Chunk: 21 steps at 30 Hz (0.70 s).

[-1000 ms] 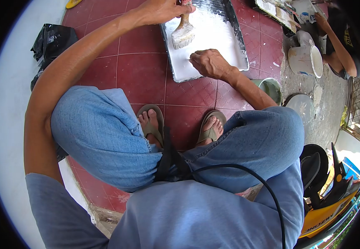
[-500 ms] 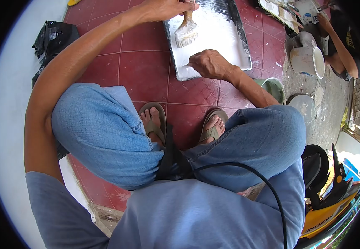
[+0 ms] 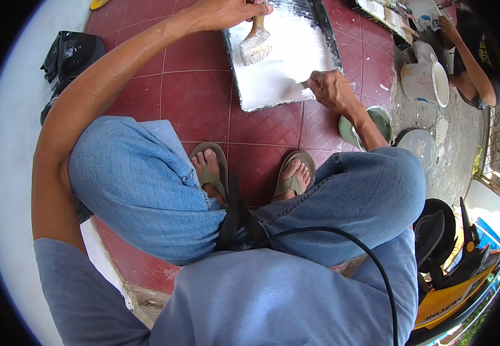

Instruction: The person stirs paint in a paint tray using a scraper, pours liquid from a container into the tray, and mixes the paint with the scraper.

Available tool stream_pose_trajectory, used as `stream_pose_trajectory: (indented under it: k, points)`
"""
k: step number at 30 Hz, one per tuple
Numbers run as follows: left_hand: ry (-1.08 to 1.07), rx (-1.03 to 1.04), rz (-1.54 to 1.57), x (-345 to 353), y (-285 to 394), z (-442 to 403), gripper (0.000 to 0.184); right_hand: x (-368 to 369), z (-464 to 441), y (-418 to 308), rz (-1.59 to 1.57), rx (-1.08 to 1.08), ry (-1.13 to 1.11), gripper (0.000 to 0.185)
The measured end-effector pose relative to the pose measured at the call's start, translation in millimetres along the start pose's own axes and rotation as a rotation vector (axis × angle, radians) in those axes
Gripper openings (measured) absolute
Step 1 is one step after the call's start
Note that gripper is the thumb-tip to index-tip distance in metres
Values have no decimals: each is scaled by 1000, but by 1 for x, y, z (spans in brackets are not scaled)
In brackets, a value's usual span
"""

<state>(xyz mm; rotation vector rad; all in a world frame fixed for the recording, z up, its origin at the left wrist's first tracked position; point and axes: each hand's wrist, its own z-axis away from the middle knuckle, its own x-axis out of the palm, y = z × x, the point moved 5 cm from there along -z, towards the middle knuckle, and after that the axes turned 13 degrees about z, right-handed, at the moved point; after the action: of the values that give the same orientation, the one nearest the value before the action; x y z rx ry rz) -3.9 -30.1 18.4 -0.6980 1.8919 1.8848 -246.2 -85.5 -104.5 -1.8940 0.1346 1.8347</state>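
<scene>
My left hand (image 3: 229,12) is closed round the wooden handle of a wide paintbrush (image 3: 257,45), its bristles pointing down over the white paint. Beneath it lies a black paint tray (image 3: 331,43), with white paint (image 3: 296,49) spread across its bottom. My right hand (image 3: 333,91), at the tray's near right corner, grips a small short tool (image 3: 303,85). The tool's far end is smeared by motion against the paint, so its kind is unclear. A green bucket (image 3: 379,121) stands partly behind my right forearm.
Red tiles (image 3: 195,98) cover the floor. To the left are black plastic bags (image 3: 74,55) against a white wall. At right, another person's arm (image 3: 469,55) reaches near a white bucket (image 3: 425,83) and a second tray (image 3: 385,22). A yellow-and-black motorbike (image 3: 448,305) is at lower right.
My right hand has moved right along the tray's near edge with the small tool, which now shows more. My left hand and the paintbrush have barely shifted.
</scene>
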Motion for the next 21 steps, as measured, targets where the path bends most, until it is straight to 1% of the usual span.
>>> stream_pose_trajectory:
  k: [2,5,7,9,12,15,16,17,19,21]
  points:
    - [-2,28,-15,3,-1,-2,28,-3,4,24,4,170,33,22]
    - [-26,28,-11,7,-1,-5,29,-4,4,13,117,178,166,21]
    - [-29,26,-17,7,-1,-6,30,6,8,-5,35,34,199,21]
    - [-10,37,-37,7,-2,-6,30,9,19,-14,5,-30,154,20]
    - [-32,32,-66,10,-3,-8,29,-1,29,14,-47,202,75,18]
    - [-37,40,-52,14,-5,-9,28,0,29,40,68,286,175,18]
    - [-35,43,-20,17,-14,-9,28,-1,27,29,160,262,170,19]
    - [-33,44,10,21,-28,-11,29,5,29,21,110,202,199,19]
    - [-49,28,29,24,-28,-13,32,6,35,2,55,85,105,19]
    - [-82,-12,3,23,-28,-13,32,3,37,12,65,166,104,20]
